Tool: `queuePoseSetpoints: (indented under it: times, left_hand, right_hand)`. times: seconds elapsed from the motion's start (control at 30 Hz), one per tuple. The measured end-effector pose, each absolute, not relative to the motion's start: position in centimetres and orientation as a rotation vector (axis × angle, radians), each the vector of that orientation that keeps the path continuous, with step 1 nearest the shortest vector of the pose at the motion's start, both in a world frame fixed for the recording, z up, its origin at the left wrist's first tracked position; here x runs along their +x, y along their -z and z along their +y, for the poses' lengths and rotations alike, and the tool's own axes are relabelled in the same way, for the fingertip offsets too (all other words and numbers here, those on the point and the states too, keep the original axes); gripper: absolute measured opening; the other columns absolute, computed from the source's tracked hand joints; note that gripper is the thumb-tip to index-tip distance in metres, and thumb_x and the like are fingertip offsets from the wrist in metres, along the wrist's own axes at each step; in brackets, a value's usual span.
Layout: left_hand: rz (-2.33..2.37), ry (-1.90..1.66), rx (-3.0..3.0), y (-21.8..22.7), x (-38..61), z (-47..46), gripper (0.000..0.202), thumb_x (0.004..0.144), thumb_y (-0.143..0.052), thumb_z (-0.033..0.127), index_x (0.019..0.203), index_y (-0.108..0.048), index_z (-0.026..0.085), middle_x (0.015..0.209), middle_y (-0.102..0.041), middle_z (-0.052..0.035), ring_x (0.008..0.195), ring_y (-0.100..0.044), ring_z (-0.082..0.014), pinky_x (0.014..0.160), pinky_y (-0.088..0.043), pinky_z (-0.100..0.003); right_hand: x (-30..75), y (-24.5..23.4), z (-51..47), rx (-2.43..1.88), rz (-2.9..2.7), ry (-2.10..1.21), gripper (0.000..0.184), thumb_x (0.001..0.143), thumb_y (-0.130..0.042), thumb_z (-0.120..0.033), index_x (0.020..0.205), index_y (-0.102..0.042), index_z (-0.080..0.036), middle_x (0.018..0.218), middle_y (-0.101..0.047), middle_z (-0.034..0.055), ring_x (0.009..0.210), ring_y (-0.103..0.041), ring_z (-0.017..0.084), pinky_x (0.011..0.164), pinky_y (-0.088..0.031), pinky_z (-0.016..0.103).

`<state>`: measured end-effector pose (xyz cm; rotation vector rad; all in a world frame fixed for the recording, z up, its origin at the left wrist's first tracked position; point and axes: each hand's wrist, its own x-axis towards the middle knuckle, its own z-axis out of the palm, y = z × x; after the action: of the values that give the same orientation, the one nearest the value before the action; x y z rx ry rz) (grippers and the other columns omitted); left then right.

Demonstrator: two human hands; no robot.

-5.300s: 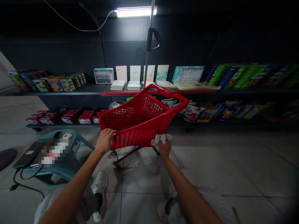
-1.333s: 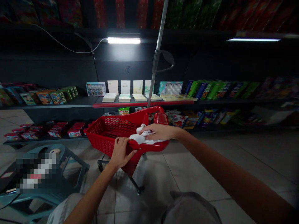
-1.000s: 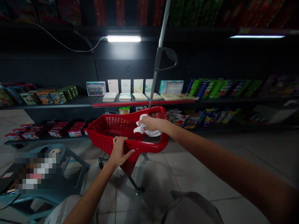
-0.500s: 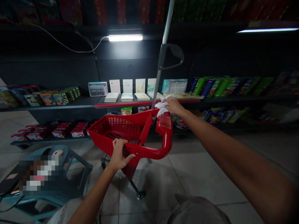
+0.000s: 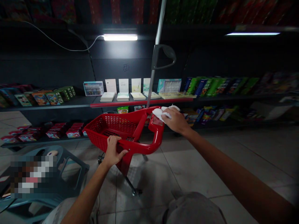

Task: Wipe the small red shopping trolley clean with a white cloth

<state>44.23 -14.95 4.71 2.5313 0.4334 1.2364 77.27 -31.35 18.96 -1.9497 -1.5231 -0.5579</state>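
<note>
A small red plastic shopping cart (image 5: 112, 127) stands on the tiled floor in front of me, with a metal pole (image 5: 156, 51) rising from its far side. My left hand (image 5: 113, 150) is closed around the cart's near rim. My right hand (image 5: 175, 119) presses a crumpled white cloth (image 5: 161, 112) against the upper end of the cart's red handle (image 5: 156, 128), fingers curled over the cloth.
Dark shelves (image 5: 58, 104) with boxed goods, cards and books run along the back wall under a tube light (image 5: 120, 37). A teal plastic stool (image 5: 67, 168) stands at the lower left. My knees (image 5: 193, 208) show at the bottom.
My right hand with the cloth moved from the near rim of the cart up along the handle to its far upper end. My left hand kept its hold on the rim.
</note>
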Motion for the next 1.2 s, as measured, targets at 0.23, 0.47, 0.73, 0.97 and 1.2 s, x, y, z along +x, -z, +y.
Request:
queuePoseSetpoints:
  times: [0.23,0.47,0.73,0.97,1.2]
  left_hand:
    - [0.434,-1.242,2.548,-5.0,43.9,-14.4,0.057,0.086,-0.064,0.066,0.119,-0.05,0.022,0.108,-0.058,-0.0077,0.103,-0.055,-0.0272,0.1,-0.043,-0.051]
    - [0.283,-1.241,2.709,-8.3,43.9,-16.6,0.075,0.079,-0.075,0.058,0.137,-0.045,0.023,0.132,-0.059,-0.0125,0.129,-0.053,-0.0328,0.123,-0.026,-0.063]
    - [0.376,-1.27,2.681,-9.5,46.7,-21.1,0.054,0.08,-0.075,0.043,0.123,-0.05,0.023,0.115,-0.064,-0.0088,0.109,-0.058,-0.0292,0.105,-0.041,-0.054]
    - [0.384,-1.287,2.586,-9.3,46.6,-20.0,0.05,0.075,-0.078,0.045,0.113,-0.053,0.023,0.103,-0.064,-0.0052,0.098,-0.059,-0.0265,0.095,-0.039,-0.047]
    - [0.328,-1.387,2.562,-8.9,46.6,-19.3,0.057,0.077,-0.079,0.057,0.115,-0.054,0.023,0.101,-0.064,-0.0045,0.093,-0.059,-0.0251,0.092,-0.039,-0.045]
  right_hand:
    - [73.5,-18.6,-35.2,-1.901,-1.609,0.489,0.029,0.091,-0.063,-0.039,0.11,-0.069,-0.019,0.11,-0.069,0.0134,0.107,-0.063,0.031,0.097,-0.051,0.044]
    - [73.7,-19.3,-34.9,-1.869,-1.604,0.424,0.02,0.086,-0.067,-0.031,0.102,-0.069,-0.02,0.108,-0.07,0.0105,0.105,-0.065,0.028,0.096,-0.052,0.042]
    - [66.7,-19.7,-36.9,-1.821,-1.721,0.319,0.023,0.087,-0.065,-0.026,0.108,-0.071,-0.027,0.118,-0.07,0.008,0.108,-0.066,0.025,0.092,-0.055,0.036]
    - [74.5,-19.7,-31.5,-1.85,-1.601,0.339,0.029,0.087,-0.061,-0.027,0.111,-0.073,-0.019,0.118,-0.072,0.012,0.109,-0.066,0.028,0.102,-0.051,0.041]
    - [81.6,-18.8,-25.3,-1.979,-1.36,0.349,0.042,0.085,-0.058,-0.026,0.123,-0.071,-0.012,0.128,-0.072,0.0157,0.115,-0.066,0.028,0.108,-0.048,0.04]
